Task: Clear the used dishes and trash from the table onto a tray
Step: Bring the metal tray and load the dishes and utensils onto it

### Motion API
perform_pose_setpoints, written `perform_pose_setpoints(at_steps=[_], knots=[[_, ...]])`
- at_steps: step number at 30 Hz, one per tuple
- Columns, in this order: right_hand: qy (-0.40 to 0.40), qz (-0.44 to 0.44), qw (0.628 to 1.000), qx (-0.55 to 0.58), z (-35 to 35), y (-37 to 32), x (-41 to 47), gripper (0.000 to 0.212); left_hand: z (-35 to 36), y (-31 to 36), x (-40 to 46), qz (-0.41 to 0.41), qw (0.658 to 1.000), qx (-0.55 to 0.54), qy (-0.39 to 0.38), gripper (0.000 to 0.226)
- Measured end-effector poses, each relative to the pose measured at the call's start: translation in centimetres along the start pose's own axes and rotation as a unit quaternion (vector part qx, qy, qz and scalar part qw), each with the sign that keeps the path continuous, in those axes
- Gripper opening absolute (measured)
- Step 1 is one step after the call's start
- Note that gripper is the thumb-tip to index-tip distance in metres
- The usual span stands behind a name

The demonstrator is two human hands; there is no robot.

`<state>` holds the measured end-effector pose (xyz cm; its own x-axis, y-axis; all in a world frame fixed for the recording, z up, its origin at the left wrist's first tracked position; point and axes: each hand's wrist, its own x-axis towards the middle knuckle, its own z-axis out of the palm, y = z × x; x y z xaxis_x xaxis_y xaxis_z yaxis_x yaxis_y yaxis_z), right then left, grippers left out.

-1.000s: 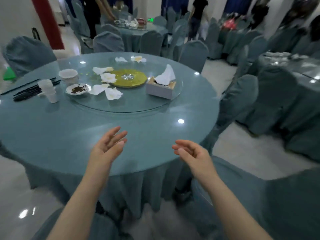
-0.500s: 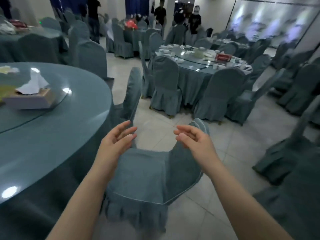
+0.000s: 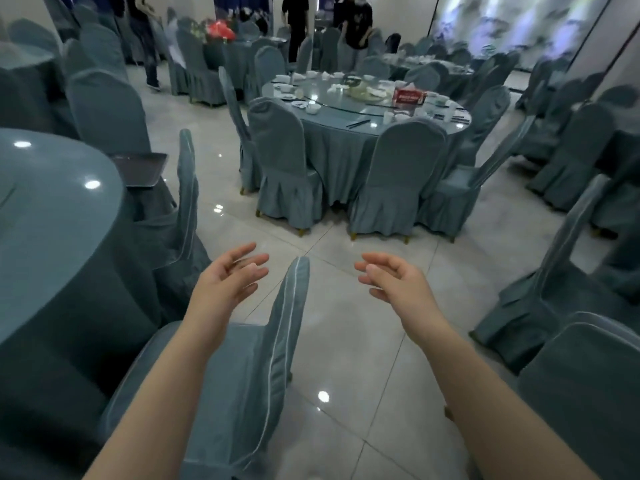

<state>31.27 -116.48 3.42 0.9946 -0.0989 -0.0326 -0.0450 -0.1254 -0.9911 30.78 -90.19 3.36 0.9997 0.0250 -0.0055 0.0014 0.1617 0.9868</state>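
1. A dark tray is seen at the middle left of the frame, resting on the seat of a covered chair just beside the rim of the near round counter; nothing can be seen lying on it.
2. The near counter, draped in grey-blue cloth, fills the left edge of the frame; only its bare rim and skirt are shown.
3. The left hand is held in the lower centre of the frame, palm turned inward, fingers spread and loosely bent, holding nothing.
4. The right hand is held at the same height to its right, well apart from the left, fingers relaxed and slightly curved, also holding nothing.
5. A covered chair is seen below and between the hands, its back upright just beside the left hand; contact cannot be told.
6. A second round counter is seen in the upper centre, ringed by covered chairs and set with small white dishes, chopsticks and a red tissue box.
7. A pale tiled floor lies between the counters.
8. People in dark clothes are seen standing along the top edge.
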Motion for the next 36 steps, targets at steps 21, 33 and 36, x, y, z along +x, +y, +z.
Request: perform_pose_setpoints(at_steps=[21, 33, 36], knots=[[-0.121, -0.004, 0.993, 0.014, -9.5, -0.9, 47.2, 0.017, 12.8, -3.3, 41.9, 0.01, 0.992, 0.051, 0.119, 0.025], [-0.33, -0.126, 0.935, 0.03, 6.0, -13.8, 75.5, 0.019, 7.8, 7.9, 64.6, 0.14, 0.944, 0.081, 0.286, 0.025], [-0.34, -0.148, 0.927, 0.046, 11.3, -15.7, 80.9, 0.019, 4.1, 9.2, 70.3, 0.156, 0.939, 0.051, 0.303, 0.023]])
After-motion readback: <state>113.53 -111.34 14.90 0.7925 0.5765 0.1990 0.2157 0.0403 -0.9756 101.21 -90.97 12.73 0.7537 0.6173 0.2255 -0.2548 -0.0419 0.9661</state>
